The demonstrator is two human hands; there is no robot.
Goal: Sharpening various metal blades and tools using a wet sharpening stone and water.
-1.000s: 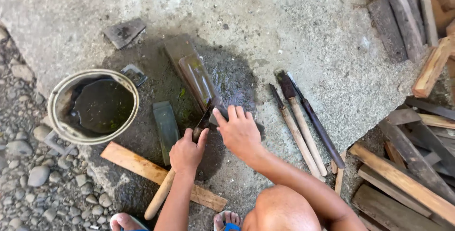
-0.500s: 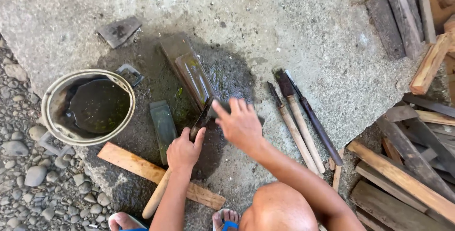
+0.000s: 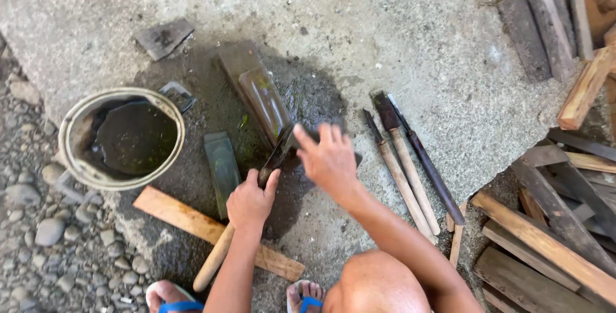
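The left hand (image 3: 250,200) grips the knife (image 3: 273,159) by its wooden handle. The right hand (image 3: 330,159) presses flat, fingers spread, on the blade over the wet stone (image 3: 263,98). Best keep the blade low and steady.

Bucket (image 3: 122,138) left of whetstone (image 3: 264,101)

packages: none | labels: none | signs: none | screens: none
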